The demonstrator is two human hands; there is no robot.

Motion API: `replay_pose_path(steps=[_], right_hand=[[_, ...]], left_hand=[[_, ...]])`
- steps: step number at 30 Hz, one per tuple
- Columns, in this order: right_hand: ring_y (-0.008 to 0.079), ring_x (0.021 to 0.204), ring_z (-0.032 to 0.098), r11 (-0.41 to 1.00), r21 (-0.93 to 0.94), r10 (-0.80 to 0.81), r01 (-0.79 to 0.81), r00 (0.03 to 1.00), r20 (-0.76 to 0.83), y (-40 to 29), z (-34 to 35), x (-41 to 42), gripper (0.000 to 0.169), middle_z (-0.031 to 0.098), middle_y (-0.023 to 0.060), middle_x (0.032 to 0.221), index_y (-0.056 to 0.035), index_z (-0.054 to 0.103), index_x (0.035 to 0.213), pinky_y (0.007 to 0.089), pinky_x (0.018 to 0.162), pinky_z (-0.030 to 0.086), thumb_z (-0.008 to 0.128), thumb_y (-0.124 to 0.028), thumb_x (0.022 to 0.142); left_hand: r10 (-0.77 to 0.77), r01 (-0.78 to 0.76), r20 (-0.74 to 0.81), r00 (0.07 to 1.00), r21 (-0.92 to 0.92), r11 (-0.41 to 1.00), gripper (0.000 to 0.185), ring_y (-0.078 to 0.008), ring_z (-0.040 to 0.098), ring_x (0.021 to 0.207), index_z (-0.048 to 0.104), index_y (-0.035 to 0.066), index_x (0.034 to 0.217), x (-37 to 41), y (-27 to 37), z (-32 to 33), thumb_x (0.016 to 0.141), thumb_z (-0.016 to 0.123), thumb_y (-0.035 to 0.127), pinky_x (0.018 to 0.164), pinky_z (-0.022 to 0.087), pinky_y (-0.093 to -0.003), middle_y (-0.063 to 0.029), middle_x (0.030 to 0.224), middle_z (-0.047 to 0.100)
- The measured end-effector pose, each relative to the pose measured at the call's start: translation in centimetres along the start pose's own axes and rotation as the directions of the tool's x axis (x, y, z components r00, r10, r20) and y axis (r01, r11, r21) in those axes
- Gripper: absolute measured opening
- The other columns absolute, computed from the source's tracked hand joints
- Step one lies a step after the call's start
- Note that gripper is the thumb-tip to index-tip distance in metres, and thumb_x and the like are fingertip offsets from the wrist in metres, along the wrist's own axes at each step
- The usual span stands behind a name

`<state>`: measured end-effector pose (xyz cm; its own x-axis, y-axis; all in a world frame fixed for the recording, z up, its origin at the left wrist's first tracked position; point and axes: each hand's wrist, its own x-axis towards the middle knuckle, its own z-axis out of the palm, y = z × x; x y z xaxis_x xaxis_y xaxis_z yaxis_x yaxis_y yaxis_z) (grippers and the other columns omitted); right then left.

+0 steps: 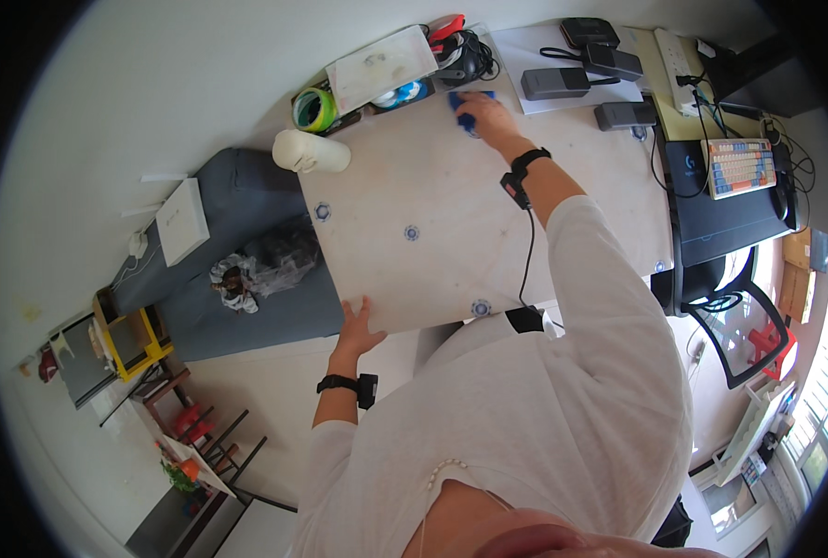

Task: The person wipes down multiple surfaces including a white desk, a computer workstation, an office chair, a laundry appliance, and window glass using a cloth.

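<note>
My right hand (489, 120) presses a blue cloth (464, 120) onto the far part of a pale tabletop (442, 188) dotted with blue round motifs. The cloth is partly covered by my fingers and slightly blurred. At the tabletop's near left corner, my left hand (359, 333) rests with its fingers spread and holds nothing. Both wrists wear black straps with small devices, and a cable runs down from the right one. A cream bottle (310, 151) lies or stands at the far left edge; its pose is hard to tell from this angle.
Behind the cloth are a box lid (384, 68), a green tape roll (314, 109) and a coiled black cable (480, 59). Dark grey power banks (555, 83) sit at the far right. Beyond them are a keyboard (741, 167) and a power strip (675, 70). A plastic bag (285, 261) lies leftward.
</note>
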<state>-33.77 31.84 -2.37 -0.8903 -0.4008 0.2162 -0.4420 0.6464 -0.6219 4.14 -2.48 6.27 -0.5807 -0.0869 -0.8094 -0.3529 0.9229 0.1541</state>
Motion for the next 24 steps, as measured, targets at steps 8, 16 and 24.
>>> replay_pose_path(steps=[8, 16, 24], right_hand=[[0.0305, 0.127, 0.044, 0.991, 0.026, 0.135, -0.132, 0.983, -0.127, 0.7, 1.1, -1.4, 0.039, 0.052, 0.0098, 0.134, -0.0115, 0.065, 0.098, 0.0378, 0.106, 0.037, 0.052, 0.012, 0.07], [0.0256, 0.128, 0.044, 0.995, 0.087, -0.059, 0.052, 0.995, 0.083, -6.1, 6.9, 1.0, 0.032, 0.054, 0.0065, 0.133, -0.0154, 0.068, 0.093, 0.0356, 0.103, 0.04, 0.05, 0.006, 0.076], [0.0293, 0.13, 0.04, 0.962, 0.179, -0.24, 0.207, 0.953, 0.186, -10.6, 10.6, 4.2, 0.032, 0.047, 0.0107, 0.139, -0.0129, 0.065, 0.095, 0.0368, 0.107, 0.034, 0.05, 0.007, 0.075]], left_hand=[[-0.006, 0.007, 0.02, 1.0, -0.016, 1.0, 0.106, -0.0499, 0.03, 0.132, 0.013, 0.018, 0.151, 0.5, -0.4, 0.2, 0.068, 0.076, 0.041, 0.103, 0.039, -0.0399, -0.0391, 0.147, -0.004], [-0.02, 0.02, -0.009, 1.0, -0.009, 1.0, 0.104, -0.0527, 0.035, 0.127, 0.014, 0.017, 0.15, -0.2, 0.2, 0.0, 0.069, 0.074, 0.04, 0.101, 0.041, -0.0426, -0.0381, 0.147, -0.001], [-0.001, 0.001, -0.043, 0.999, -0.009, 1.0, 0.102, -0.0521, 0.035, 0.128, 0.015, 0.018, 0.15, -0.4, 0.5, 0.0, 0.07, 0.075, 0.038, 0.103, 0.039, -0.0426, -0.0381, 0.147, 0.0]])
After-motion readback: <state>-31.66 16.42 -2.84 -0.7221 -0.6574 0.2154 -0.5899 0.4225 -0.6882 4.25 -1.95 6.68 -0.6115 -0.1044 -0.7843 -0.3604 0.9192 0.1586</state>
